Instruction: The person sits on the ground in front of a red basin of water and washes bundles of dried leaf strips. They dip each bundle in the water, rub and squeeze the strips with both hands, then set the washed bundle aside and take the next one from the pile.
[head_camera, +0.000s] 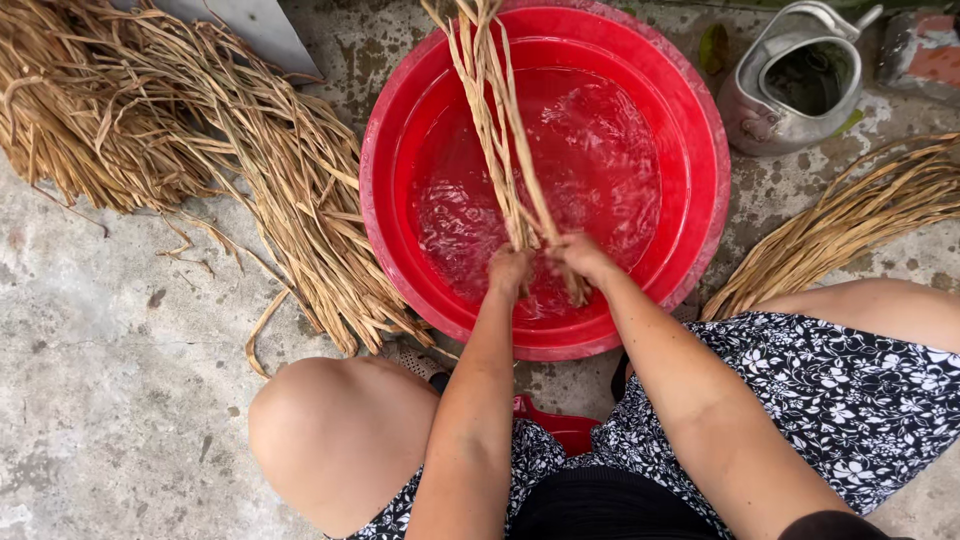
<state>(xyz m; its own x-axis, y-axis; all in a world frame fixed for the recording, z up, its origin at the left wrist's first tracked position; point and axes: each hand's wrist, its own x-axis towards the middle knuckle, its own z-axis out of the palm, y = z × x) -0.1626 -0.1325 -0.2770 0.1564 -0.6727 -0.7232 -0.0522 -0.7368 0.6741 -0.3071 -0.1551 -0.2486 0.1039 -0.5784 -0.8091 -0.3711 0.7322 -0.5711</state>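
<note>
At frame centre, the left hand (508, 268) and right hand (580, 255) are both gripping, fingers closed, a bundle of dried tan straw strips (497, 130) over the round red plastic basin of water (400, 200).

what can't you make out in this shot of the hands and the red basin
- Head view: the far end of the bundle of dry tan leaf strips is cut off by the top edge.
- The fingers of the left hand and right hand are curled round the strips, so the exact grip is hidden.
- The round red plastic basin holds rippling water; its bottom is blurred.
</note>
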